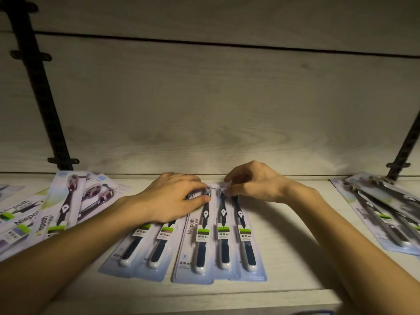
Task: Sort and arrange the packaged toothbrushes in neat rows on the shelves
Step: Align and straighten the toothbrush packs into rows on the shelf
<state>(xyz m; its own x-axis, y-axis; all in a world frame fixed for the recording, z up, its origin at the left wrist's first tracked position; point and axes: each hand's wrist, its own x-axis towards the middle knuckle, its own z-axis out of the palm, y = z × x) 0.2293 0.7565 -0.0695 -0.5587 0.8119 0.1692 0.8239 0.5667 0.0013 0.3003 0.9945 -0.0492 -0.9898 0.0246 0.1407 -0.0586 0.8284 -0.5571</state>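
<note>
Left hand [172,198] flat, fingers straight, pressing left packs [145,253] | right hand [256,183] grip pinching top of three-brush pack [218,242] | shelf [295,258]

Left hand [171,198] hides pack tops; right packs [386,214] cut off.

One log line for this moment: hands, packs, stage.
left hand: pressing middle packs | right hand: pinching their top edge | stage: aligning row on shelf

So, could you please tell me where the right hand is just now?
In the head view, the right hand sits centre-right at the back of the shelf, pinching the top of the middle toothbrush packs, beside the left hand.
</note>
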